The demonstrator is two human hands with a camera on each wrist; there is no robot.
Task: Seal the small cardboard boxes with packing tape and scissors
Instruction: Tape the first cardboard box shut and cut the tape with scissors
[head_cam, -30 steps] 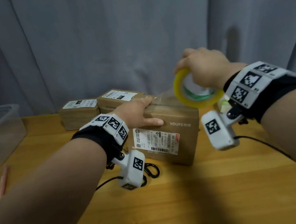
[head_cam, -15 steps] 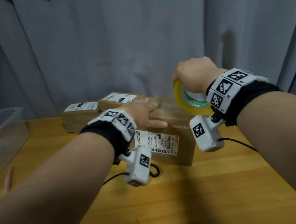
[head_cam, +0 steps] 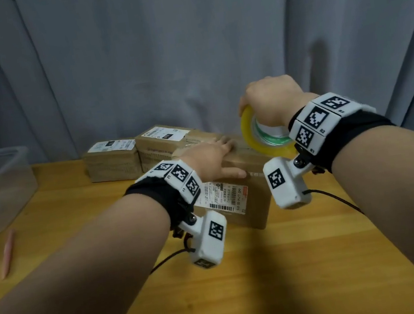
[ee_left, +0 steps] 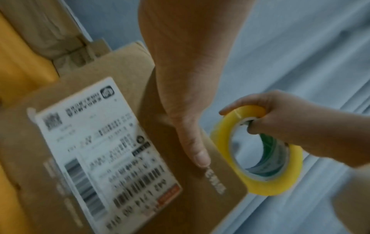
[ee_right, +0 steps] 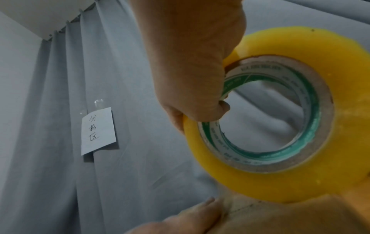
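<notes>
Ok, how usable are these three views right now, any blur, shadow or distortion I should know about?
Head view: mostly sharp, wide-angle bending at the edges, forearms casting shadow on the table. Left wrist view: motion-blurred and dim, the shipping label on the box is unreadable. Right wrist view: the tape roll is very close and soft, while the note on the curtain stays fairly crisp.

A white paper note [ee_right: 98, 131] taped to the grey curtain [ee_right: 50, 142] carries handwritten Chinese, 分拣区. The shipping label [head_cam: 221, 197] on the near cardboard box [head_cam: 257, 203] shows barcodes and blurred digits, not surely readable.
</notes>
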